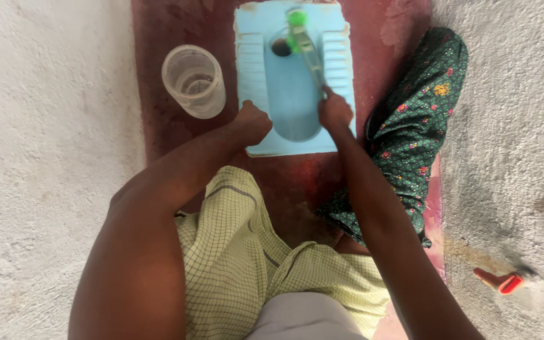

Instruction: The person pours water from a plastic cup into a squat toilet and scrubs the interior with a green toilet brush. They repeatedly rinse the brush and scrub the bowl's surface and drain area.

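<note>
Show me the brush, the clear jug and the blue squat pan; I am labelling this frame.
brush [298, 30], head view, on its green bristled head
clear jug [194, 82], head view, on its side wall
blue squat pan [251, 75], head view, on its left ribbed footrest

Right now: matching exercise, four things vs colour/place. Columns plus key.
1. brush
2. plastic jug
3. squat pan
4. right hand

a. light blue, set in the red floor
b. clear, left of the pan
c. gripping the brush handle
d. green head, near the drain hole

Pairs: 1-d, 2-b, 3-a, 4-c
</note>
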